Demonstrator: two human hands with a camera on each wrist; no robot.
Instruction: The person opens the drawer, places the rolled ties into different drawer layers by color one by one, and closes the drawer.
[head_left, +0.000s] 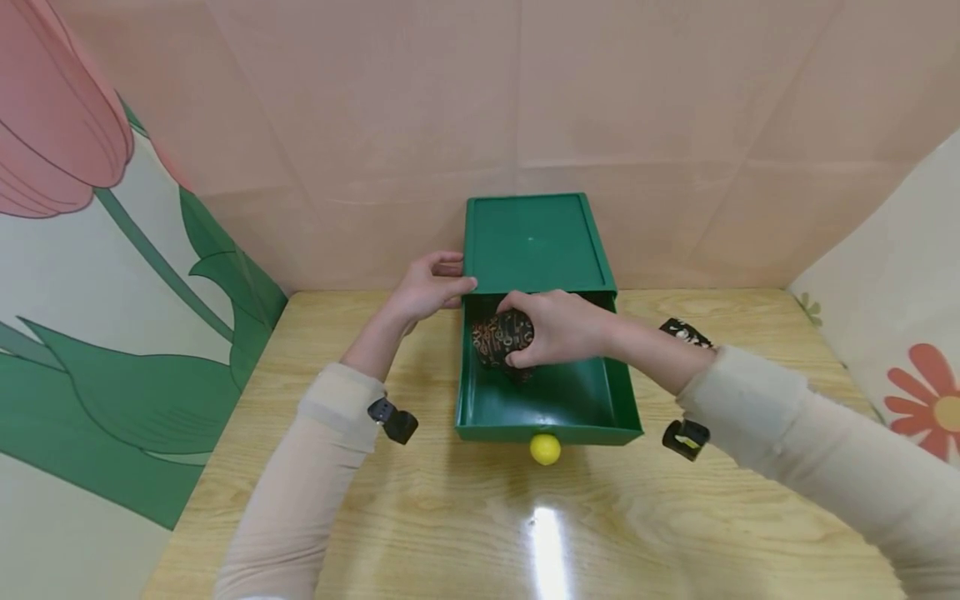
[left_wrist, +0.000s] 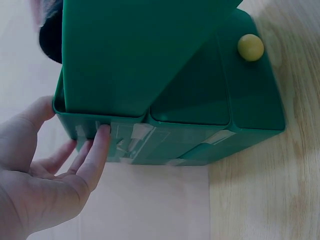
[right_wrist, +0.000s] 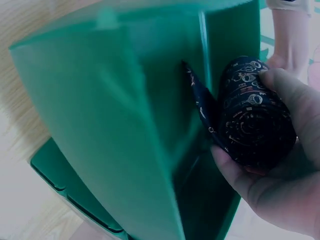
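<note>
Right hand [head_left: 561, 327] reaches into the open green drawer [head_left: 551, 400] at the tabletop's far edge, curled around a rolled patterned tie [head_left: 501, 337]. Left hand [head_left: 433, 285], fingers straight, braces the cabinet [head_left: 532, 242] corner. No readable writing.

The right hand [right_wrist: 280, 170] grips a rolled dark tie [right_wrist: 255, 120] with a small pale pattern; the fingers curl under the roll and the thumb lies on its top. A loose end of the tie hangs beside the roll and touches the green drawer [right_wrist: 115, 125], which stands just beside the hand.
</note>
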